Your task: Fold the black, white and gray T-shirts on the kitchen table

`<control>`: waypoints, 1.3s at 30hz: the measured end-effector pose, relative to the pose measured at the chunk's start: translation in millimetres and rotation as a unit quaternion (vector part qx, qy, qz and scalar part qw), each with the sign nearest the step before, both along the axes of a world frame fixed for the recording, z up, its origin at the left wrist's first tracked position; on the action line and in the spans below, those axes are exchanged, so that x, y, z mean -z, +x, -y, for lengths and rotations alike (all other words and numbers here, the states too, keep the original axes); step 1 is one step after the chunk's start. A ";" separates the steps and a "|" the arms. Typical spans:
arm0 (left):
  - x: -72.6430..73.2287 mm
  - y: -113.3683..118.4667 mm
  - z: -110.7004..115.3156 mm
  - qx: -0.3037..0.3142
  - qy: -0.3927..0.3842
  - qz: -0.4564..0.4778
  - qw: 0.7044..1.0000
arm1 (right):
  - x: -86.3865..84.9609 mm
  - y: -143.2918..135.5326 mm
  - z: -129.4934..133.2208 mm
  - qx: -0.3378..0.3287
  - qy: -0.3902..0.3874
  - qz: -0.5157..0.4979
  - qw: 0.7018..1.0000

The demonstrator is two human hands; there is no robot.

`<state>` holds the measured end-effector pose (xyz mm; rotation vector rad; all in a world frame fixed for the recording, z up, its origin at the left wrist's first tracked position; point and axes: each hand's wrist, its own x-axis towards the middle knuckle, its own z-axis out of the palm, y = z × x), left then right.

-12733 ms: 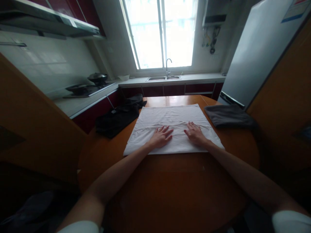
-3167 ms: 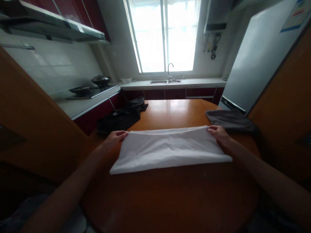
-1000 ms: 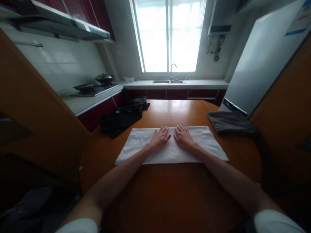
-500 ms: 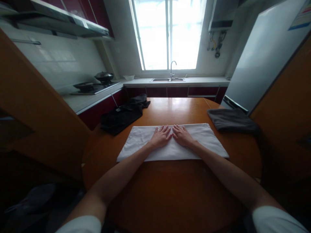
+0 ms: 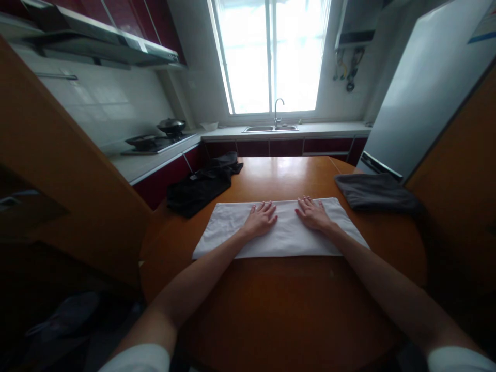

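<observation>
A folded white cloth lies flat across the middle of the round wooden table. My left hand rests palm down on it, left of its centre, with fingers spread. To the right of that, my right hand lies palm down on the same cloth, fingers apart and pointing toward its far edge. A gap of bare white fabric separates the two hands. Neither hand grips anything.
A crumpled black garment lies at the table's far left. On the far right is a folded grey cloth. Beyond stand a counter with a sink, a stove with pans, and a fridge at the right.
My right hand has moved right across the white cloth, away from my left hand. My left hand stays on nearly the same part of the fabric. The whole view has shifted slightly.
</observation>
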<state>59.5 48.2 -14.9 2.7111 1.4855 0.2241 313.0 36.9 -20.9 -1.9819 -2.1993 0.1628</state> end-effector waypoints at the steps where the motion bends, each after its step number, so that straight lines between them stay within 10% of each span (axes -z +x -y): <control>1: -0.3 -0.1 0.2 0.000 -0.002 0.001 1.000 | 1.5 11.2 -2.8 0.030 0.001 -0.001 1.000; 11: -1.9 0.9 0.0 -0.003 -0.005 0.004 1.000 | -9.8 65.7 -8.3 0.216 0.041 -0.048 0.974; 23: -1.4 2.2 1.1 0.000 0.008 -0.003 1.000 | -8.6 -61.6 23.9 -0.097 0.058 -0.062 0.992; 39: 0.2 -0.4 -1.6 0.021 -0.008 -0.026 0.999 | -11.1 -58.1 27.3 -0.072 0.008 -0.017 0.997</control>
